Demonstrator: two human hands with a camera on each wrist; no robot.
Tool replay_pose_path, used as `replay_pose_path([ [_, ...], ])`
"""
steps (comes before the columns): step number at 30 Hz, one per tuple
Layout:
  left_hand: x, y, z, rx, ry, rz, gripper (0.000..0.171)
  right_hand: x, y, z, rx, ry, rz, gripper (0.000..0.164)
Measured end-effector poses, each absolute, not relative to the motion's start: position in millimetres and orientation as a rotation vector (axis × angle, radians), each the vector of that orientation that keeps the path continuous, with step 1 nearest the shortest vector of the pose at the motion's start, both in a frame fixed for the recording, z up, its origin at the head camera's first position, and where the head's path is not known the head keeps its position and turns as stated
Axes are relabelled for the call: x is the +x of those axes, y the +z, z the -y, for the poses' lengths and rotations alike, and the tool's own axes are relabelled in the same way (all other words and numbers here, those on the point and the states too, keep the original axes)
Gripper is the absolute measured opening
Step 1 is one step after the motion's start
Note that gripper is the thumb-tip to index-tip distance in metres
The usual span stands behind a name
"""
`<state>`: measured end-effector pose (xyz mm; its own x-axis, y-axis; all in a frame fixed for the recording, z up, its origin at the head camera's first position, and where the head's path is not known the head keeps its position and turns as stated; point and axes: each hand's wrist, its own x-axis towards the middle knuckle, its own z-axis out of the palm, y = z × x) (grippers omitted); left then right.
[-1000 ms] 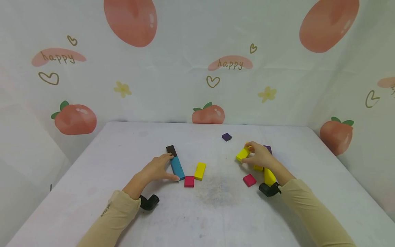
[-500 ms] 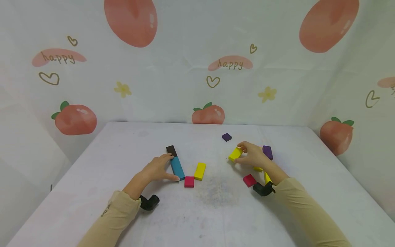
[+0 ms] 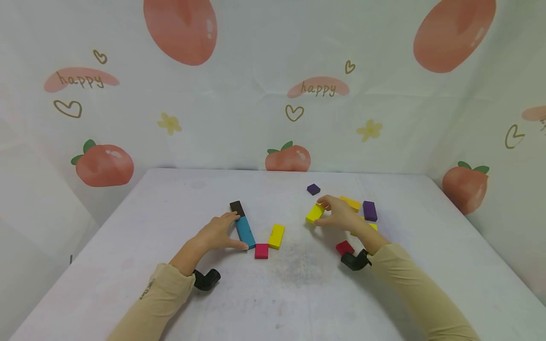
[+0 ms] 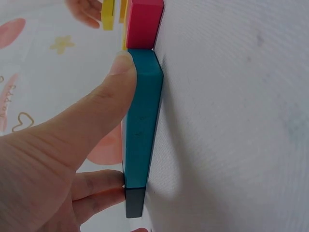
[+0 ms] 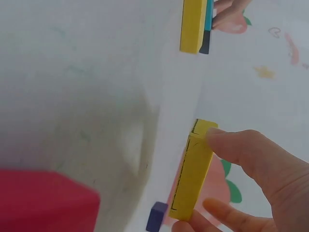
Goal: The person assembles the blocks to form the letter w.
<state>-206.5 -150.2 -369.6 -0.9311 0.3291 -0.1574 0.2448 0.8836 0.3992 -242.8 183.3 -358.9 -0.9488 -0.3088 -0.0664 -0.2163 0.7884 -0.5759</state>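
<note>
My left hand (image 3: 219, 232) rests along a blue block (image 3: 245, 232), its thumb at the near end and its fingertips beside the far end. A dark brown block (image 3: 236, 207) lines up with the blue one's far end. At the near end sits a red square block (image 3: 261, 251), with a yellow block (image 3: 277, 236) slanting away from it. My right hand (image 3: 343, 217) pinches another yellow block (image 5: 192, 174) between thumb and fingers, thumb at one end, close over the table. In the left wrist view the thumb (image 4: 113, 87) lies against the blue block's edge.
Right of the right hand lie an orange-yellow block (image 3: 350, 203), a purple block (image 3: 369, 211) and partly covered yellow pieces (image 3: 372, 227). A red block (image 3: 343, 246) sits below the right wrist. A small dark purple block (image 3: 313, 189) lies farther back on the white table (image 3: 192, 189).
My right hand has carried the yellow block leftward across the table, uncovering the orange-yellow and purple blocks behind it. My left hand has stayed in place.
</note>
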Motion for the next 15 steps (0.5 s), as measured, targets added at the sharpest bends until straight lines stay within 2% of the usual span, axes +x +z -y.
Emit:
replay_pose_path([
  [15, -205.4, -368.7, 148.8, 0.42, 0.541, -2.84, 0.09, -244.7, -357.9, -163.7, -0.44, -0.849, -2.812, 0.061],
])
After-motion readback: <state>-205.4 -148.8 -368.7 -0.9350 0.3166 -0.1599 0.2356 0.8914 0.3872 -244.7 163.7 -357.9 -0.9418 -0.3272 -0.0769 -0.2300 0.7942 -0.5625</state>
